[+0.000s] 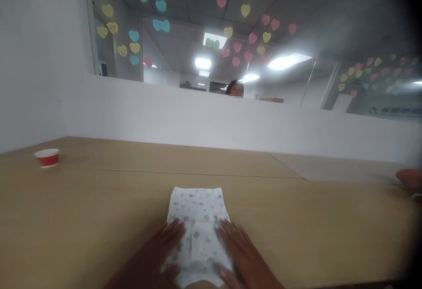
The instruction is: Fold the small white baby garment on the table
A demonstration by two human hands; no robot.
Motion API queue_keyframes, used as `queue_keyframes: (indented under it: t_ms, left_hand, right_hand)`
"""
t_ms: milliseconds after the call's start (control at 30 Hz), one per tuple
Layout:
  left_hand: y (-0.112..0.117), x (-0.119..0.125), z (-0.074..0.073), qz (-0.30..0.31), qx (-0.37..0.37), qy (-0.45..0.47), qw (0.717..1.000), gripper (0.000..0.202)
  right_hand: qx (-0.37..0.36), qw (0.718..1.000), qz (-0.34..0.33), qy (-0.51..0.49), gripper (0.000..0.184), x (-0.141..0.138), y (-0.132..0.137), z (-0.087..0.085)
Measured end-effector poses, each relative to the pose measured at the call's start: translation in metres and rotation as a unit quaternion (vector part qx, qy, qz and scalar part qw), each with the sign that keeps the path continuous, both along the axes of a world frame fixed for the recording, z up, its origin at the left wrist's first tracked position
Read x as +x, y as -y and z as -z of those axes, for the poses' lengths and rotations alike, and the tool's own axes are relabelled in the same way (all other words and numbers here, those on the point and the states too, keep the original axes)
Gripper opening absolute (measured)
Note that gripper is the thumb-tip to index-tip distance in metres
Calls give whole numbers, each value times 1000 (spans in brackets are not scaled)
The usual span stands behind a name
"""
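Folded printed diaper on wooden table. Left hand and right hand press flat on its near half, fingers extended together.

A pale wood tabletop meets a white partition wall; above it, glass panes carry pastel heart stickers, and ceiling lights glow beyond

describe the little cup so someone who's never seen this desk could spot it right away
Start at the long light-wood table below the white partition wall and follow it to its far left end. There a small red paper cup with a white rim stands alone, well away from the white printed folded cloth under both hands. It is the only red, round thing on that side.
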State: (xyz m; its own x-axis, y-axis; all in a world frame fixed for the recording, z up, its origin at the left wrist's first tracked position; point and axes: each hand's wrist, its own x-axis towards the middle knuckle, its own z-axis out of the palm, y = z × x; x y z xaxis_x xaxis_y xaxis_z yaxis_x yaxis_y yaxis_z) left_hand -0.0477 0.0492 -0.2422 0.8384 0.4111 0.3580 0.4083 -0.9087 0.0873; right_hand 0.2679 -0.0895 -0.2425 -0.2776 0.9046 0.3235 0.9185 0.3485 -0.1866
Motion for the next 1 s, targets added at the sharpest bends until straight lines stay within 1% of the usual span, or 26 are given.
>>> queue_keyframes:
  t_ms: [33,100,167,200,267,333,433,533,600,667,733,800,867,933,967,1000]
  left_hand:
    - [1,13,2,-2,14,0,1000,77]
    - [2,36,10,11,31,3,999,81]
    - [0,49,20,17,36,4,999,83]
    - [-1,50,25,13,33,2,999,82]
    - [-4,41,29,3,18,-7,1000,79]
    - [-6,25,27,7,0,-23,1000,74]
    - [-3,-2,14,-1,-35,-38,999,68]
    - [6,-19,0,-14,-59,-56,997,72]
    - [12,-25,-6,-14,-57,-74,996,77]
    - [16,-27,-8,-15,-56,-83,995,76]
    - [19,-28,-7,-10,-61,-79,995,76]
    - [20,-29,-4,10,-65,-74,995,84]
    - [21,-31,3,38,-52,-71,995,92]
    - [22,-34,13,55,-19,-58,997,86]
    - [21,-36,19,63,-2,-50,997,80]
    - [21,-40,26,69,8,-40,997,76]
  right_hand:
    - [7,1000,8,-2,79,-11,-4,-2]
    - [16,1000,-5,2,80,-31,-15,-1]
    - [25,999,-21,2,86,-42,-24,8]
    - [27,999,-21,3,88,-43,-26,13]
    - [26,1000,-7,9,91,-38,-25,22]
    - [22,999,14,26,93,-28,-18,25]
    - [33,998,19,58,98,-12,-5,26]
    - [82,991,0,105,103,-2,4,26]
    - [124,982,5,139,96,1,7,27]
    - [147,976,6,159,86,2,9,29]
    - [157,974,-20,162,83,4,11,33]
    - [175,971,-52,153,82,8,13,41]
    - [206,965,-77,139,75,12,16,50]
    - [230,962,-94,109,67,16,21,55]
    - [226,964,-106,89,64,18,25,54]
    - [207,969,-119,66,62,19,30,52]
